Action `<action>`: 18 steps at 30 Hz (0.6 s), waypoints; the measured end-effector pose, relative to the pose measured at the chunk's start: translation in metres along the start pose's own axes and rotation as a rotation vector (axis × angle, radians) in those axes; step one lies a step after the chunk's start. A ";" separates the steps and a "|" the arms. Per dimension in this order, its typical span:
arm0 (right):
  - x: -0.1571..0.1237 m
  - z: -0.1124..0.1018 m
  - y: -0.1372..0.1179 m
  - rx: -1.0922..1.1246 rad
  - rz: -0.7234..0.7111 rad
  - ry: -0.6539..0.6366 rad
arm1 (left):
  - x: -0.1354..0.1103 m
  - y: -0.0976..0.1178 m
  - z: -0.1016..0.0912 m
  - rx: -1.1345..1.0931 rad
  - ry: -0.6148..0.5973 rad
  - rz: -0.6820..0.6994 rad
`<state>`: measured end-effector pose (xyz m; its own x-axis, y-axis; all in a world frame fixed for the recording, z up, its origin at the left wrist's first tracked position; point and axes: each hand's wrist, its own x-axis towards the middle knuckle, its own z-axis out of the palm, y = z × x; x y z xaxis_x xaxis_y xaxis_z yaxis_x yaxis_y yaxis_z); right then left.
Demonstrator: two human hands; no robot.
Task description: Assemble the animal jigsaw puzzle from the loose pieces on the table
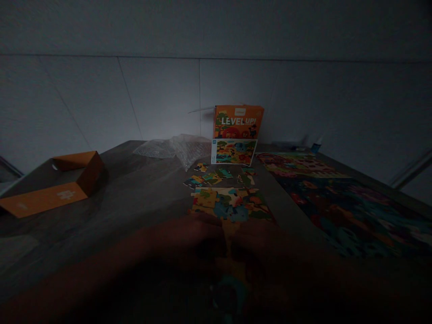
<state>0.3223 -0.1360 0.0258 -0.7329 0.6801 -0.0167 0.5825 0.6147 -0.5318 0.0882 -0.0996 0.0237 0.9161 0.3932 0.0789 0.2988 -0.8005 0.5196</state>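
Note:
The picture is very dark near me. A partly joined jigsaw puzzle (232,209), with a blue animal and yellow and green areas, lies on the table in front of me. Over its near part, my left hand (202,234) bends with the fingers curled in. My right hand (251,240) faces it from the other side, also curled, a narrow gap between them. Whatever the fingertips grip is lost in shadow. Several loose puzzle pieces (212,177) are scattered just beyond the joined part. Nearer my body, more coloured pieces (232,288) show dimly between my forearms.
An orange "LEVEL UP!" puzzle box (239,121) stands upright at the back, clear bubble wrap (178,147) beside it. An open orange box part (50,198) sits at the left. Large finished puzzles (351,211) cover the right side. A small blue item (315,147) is at the back right.

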 end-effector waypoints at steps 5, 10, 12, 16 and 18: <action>-0.002 0.008 0.000 0.032 0.053 0.035 | 0.001 0.001 -0.001 -0.025 0.014 0.017; -0.004 0.012 -0.004 0.029 0.037 0.086 | 0.001 -0.002 0.004 -0.010 0.034 0.025; -0.003 0.017 0.000 -0.037 -0.025 0.138 | 0.002 -0.002 0.005 0.011 0.033 0.023; 0.005 0.036 0.026 -0.130 -0.099 0.170 | 0.007 0.000 0.006 -0.003 0.007 0.004; 0.007 0.044 0.036 -0.141 -0.072 0.248 | 0.010 0.000 0.005 -0.030 0.000 -0.016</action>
<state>0.3226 -0.1263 -0.0306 -0.6761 0.6987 0.2340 0.5877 0.7029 -0.4007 0.0990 -0.0983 0.0201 0.9110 0.4063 0.0705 0.3056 -0.7799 0.5463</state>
